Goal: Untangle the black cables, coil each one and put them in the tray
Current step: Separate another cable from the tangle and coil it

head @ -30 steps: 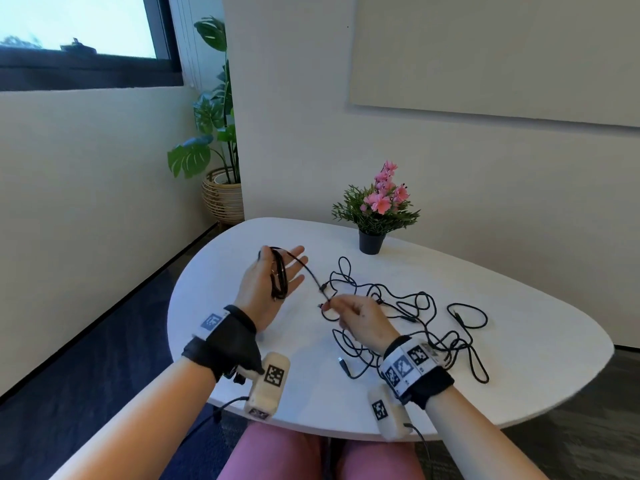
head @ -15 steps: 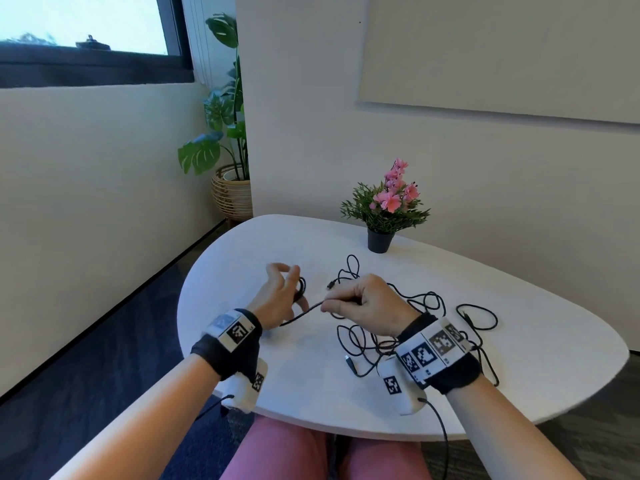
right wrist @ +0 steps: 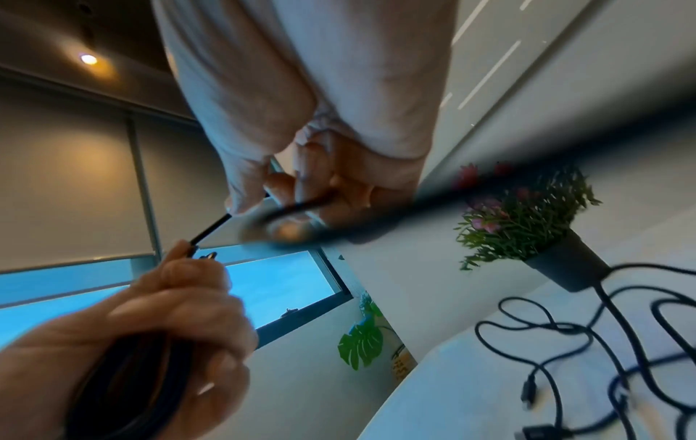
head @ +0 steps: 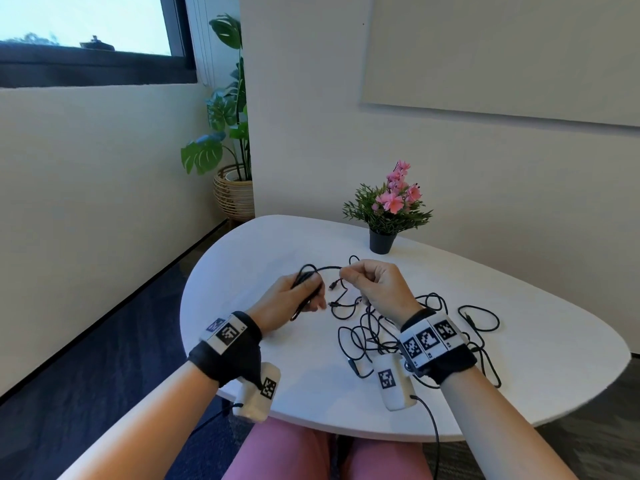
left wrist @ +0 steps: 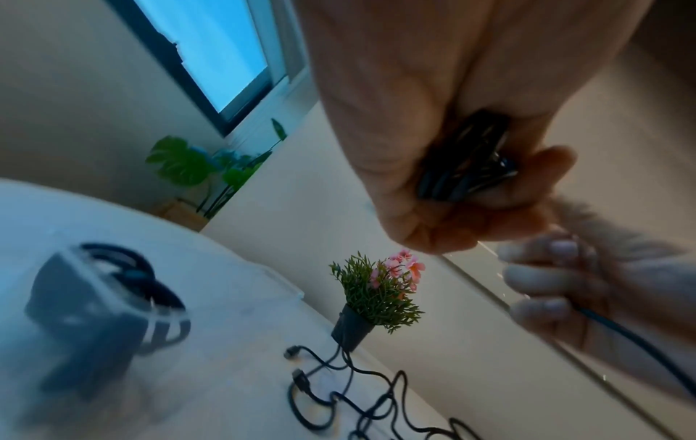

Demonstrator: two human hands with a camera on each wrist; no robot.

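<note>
My left hand grips a small coil of black cable, its fingers curled round the loops; in the right wrist view the coil fills that fist. From the coil a free strand arches over to my right hand, which pinches it between thumb and fingertips a little above the table. Both hands are close together. A plug end dangles between them. The other black cables lie tangled on the white table under and right of my right wrist.
A small potted pink flower stands at the back of the white table, just beyond my hands. A large plant in a basket stands on the floor at the far left. A blurred dark shape shows in the left wrist view; I cannot tell what it is.
My left hand has closed its fingers round the coil. My right hand has lifted off the tangle and moved up and left, carrying the strand over towards the left hand.
</note>
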